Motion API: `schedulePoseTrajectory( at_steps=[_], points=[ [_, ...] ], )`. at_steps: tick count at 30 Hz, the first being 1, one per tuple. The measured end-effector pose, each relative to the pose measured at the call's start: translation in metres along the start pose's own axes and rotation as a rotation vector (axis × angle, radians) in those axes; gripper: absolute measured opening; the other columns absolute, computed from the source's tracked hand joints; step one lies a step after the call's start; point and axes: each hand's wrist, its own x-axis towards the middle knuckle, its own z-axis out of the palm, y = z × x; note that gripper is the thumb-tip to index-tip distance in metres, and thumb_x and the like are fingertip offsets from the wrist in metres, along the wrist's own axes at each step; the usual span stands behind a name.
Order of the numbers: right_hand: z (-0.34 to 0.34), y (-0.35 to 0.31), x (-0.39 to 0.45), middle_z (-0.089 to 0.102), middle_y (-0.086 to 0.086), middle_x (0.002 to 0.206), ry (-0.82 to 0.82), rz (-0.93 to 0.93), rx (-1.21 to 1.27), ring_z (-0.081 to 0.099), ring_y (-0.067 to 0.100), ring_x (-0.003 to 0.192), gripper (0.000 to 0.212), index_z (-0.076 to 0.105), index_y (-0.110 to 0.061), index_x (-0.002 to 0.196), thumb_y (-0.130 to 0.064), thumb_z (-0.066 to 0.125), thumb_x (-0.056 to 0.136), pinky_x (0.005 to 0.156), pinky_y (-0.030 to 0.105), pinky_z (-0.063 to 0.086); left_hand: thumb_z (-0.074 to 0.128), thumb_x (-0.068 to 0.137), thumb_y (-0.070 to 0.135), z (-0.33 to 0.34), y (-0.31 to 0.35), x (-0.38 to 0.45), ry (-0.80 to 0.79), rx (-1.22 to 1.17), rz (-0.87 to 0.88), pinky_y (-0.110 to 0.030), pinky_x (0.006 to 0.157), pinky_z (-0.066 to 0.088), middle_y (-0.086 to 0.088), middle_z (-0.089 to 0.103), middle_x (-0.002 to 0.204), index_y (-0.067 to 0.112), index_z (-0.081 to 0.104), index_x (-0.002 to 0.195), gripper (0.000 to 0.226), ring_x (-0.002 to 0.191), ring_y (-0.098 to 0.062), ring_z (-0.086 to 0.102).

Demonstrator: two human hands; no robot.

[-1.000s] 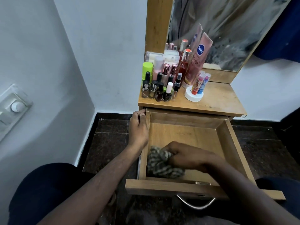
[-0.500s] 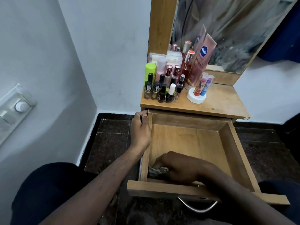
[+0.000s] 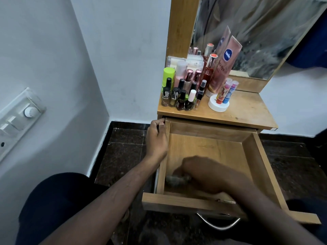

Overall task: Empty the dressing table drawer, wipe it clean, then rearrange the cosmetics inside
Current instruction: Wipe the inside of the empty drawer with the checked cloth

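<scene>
The wooden drawer [image 3: 254, 156] of the dressing table stands pulled out, with no cosmetics in it. My right hand [image 3: 207, 174] is inside it, closed on a grey patterned cloth [image 3: 177, 180] pressed into the near left corner; the hand and cloth are motion-blurred. My left hand [image 3: 156, 140] grips the drawer's left wall near its back corner. The cosmetics stand on the table top [image 3: 247, 108]: a cluster of nail polish bottles [image 3: 180, 99], a green-capped bottle [image 3: 169, 73], a pink Vaseline tube [image 3: 224, 66] and lip balm sticks [image 3: 226, 91] on a white base.
A mirror [image 3: 256, 32] in a wooden frame rises behind the table top. A metal handle [image 3: 217, 225] hangs under the drawer front. White walls close the left side, with a switch panel [image 3: 19, 114]. The floor [image 3: 122, 156] is dark tile. My knee is at lower left.
My right hand has pushed the cloth down into the drawer's near left corner, so less of the cloth shows. My left hand has kept its hold on the drawer wall.
</scene>
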Motion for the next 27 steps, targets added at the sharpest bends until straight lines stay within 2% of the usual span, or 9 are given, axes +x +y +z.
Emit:
schedulePoseTrajectory(
  at_steps=[3, 5, 9, 13, 16, 18, 21, 24, 27],
  points=[
    [0.024, -0.015, 0.023, 0.069, 0.006, 0.123, -0.093, -0.091, 0.036, 0.063, 0.026, 0.116, 0.029, 0.068, -0.026, 0.126, -0.02, 0.058, 0.1, 0.089, 0.033, 0.047, 0.042, 0.115, 0.025, -0.005, -0.005, 0.001, 0.015, 0.014, 0.023, -0.029, 0.097, 0.05, -0.001, 0.066, 0.129, 0.014, 0.063, 0.135, 0.031, 0.118, -0.015, 0.062],
    [0.018, -0.007, 0.025, 0.07, 0.005, 0.123, -0.109, -0.112, 0.034, 0.063, 0.024, 0.115, 0.033, 0.069, -0.026, 0.125, -0.014, 0.056, 0.098, 0.093, 0.037, 0.051, 0.042, 0.115, 0.027, -0.001, -0.001, 0.001, 0.001, 0.016, 0.021, -0.028, 0.095, 0.05, -0.001, 0.066, 0.129, 0.015, 0.062, 0.135, 0.031, 0.119, -0.015, 0.062],
    [0.005, 0.005, 0.012, 0.073, 0.002, 0.125, -0.148, -0.168, 0.21, 0.066, 0.017, 0.114, 0.044, 0.072, -0.019, 0.126, 0.001, 0.05, 0.093, 0.101, 0.044, 0.052, 0.043, 0.114, 0.028, 0.001, -0.001, 0.002, 0.01, 0.006, 0.023, -0.039, 0.101, 0.053, -0.003, 0.067, 0.128, 0.016, 0.063, 0.133, 0.03, 0.118, -0.017, 0.063],
    [-0.017, 0.013, -0.022, 0.076, 0.01, 0.114, 0.009, -0.128, 0.802, 0.073, 0.02, 0.105, 0.03, 0.074, -0.01, 0.119, -0.001, 0.048, 0.105, 0.088, 0.033, 0.06, 0.043, 0.114, 0.027, -0.005, -0.007, 0.0, 0.019, 0.026, 0.017, -0.034, 0.091, 0.053, -0.003, 0.067, 0.127, 0.015, 0.063, 0.133, 0.03, 0.115, -0.018, 0.063],
    [-0.035, 0.01, -0.041, 0.079, 0.003, 0.106, 0.189, -0.124, 1.003, 0.076, 0.018, 0.098, 0.034, 0.079, -0.025, 0.106, -0.011, 0.048, 0.107, 0.077, 0.025, 0.06, 0.044, 0.114, 0.026, -0.004, -0.002, -0.001, -0.006, 0.001, 0.019, -0.035, 0.094, 0.053, -0.005, 0.066, 0.129, 0.014, 0.063, 0.132, 0.029, 0.116, -0.019, 0.063],
    [-0.045, 0.013, -0.047, 0.079, 0.001, 0.109, 0.234, -0.098, 1.005, 0.076, 0.016, 0.099, 0.028, 0.077, -0.027, 0.11, -0.018, 0.05, 0.106, 0.08, 0.027, 0.061, 0.044, 0.114, 0.028, -0.004, 0.0, -0.002, -0.005, 0.0, 0.015, -0.038, 0.095, 0.054, -0.004, 0.067, 0.127, 0.017, 0.063, 0.13, 0.028, 0.115, -0.02, 0.064],
    [-0.05, 0.025, -0.053, 0.076, -0.004, 0.109, 0.224, -0.058, 0.791, 0.071, 0.003, 0.099, 0.023, 0.071, -0.036, 0.115, -0.024, 0.053, 0.106, 0.088, 0.026, 0.06, 0.044, 0.113, 0.028, -0.001, 0.004, -0.002, 0.005, 0.033, 0.014, -0.039, 0.097, 0.054, -0.003, 0.067, 0.125, 0.017, 0.063, 0.129, 0.027, 0.114, -0.019, 0.063],
    [-0.023, 0.018, -0.04, 0.073, -0.011, 0.113, 0.061, -0.138, 0.471, 0.067, 0.003, 0.102, 0.018, 0.07, -0.037, 0.114, -0.035, 0.055, 0.106, 0.095, 0.039, 0.055, 0.048, 0.112, 0.029, 0.004, 0.005, -0.002, -0.018, 0.06, 0.001, -0.04, 0.102, 0.051, -0.004, 0.064, 0.131, 0.018, 0.061, 0.134, 0.028, 0.121, -0.019, 0.06],
    [0.012, 0.007, -0.029, 0.072, -0.016, 0.12, -0.067, -0.134, 0.568, 0.065, 0.004, 0.11, 0.021, 0.07, -0.04, 0.119, -0.042, 0.054, 0.106, 0.105, 0.043, 0.05, 0.055, 0.11, 0.03, 0.006, 0.0, -0.005, -0.041, 0.125, 0.063, -0.034, 0.101, 0.05, -0.006, 0.061, 0.133, 0.016, 0.06, 0.136, 0.03, 0.121, -0.019, 0.06]
  ],
)
